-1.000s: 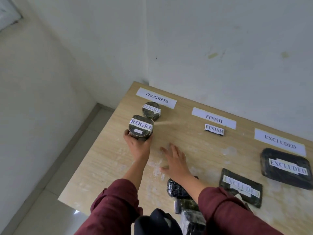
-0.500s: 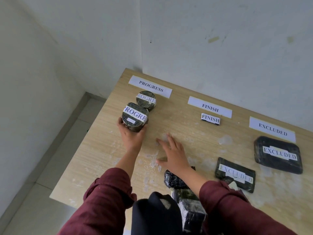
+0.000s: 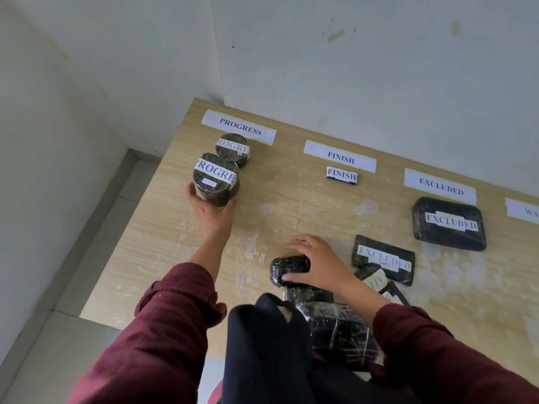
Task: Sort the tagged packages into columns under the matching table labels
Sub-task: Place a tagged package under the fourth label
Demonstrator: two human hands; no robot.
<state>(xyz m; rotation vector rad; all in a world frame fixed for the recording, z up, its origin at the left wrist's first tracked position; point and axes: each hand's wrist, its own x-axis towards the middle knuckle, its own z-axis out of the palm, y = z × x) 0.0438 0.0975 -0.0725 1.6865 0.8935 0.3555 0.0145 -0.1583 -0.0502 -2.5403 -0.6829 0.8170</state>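
Two round dark packages tagged PROGRESS stand in a column under the PROGRESS table label (image 3: 239, 130). The far one (image 3: 233, 148) stands free. My left hand (image 3: 213, 214) is wrapped around the base of the near one (image 3: 215, 179), which touches the far one. My right hand (image 3: 318, 263) closes over a small black wrapped package (image 3: 287, 269) at the near middle of the table; its tag is hidden. A small FINISH package (image 3: 341, 175) lies under the FINISH label (image 3: 339, 156). Two flat EXCLUDED packages (image 3: 449, 224) (image 3: 383, 259) lie under the EXCLUDED label (image 3: 440, 186).
A heap of several black wrapped packages (image 3: 335, 325) lies at the near edge by my body. One of them, with a partly readable tag (image 3: 374, 279), lies beside my right wrist. A fourth label (image 3: 525, 211) is cut off at the right. White walls border the wooden table (image 3: 291, 205); its left edge drops to the floor.
My right hand drew back from lying flat on the table and closed over the small black package. My left hand stays on the near PROGRESS package.
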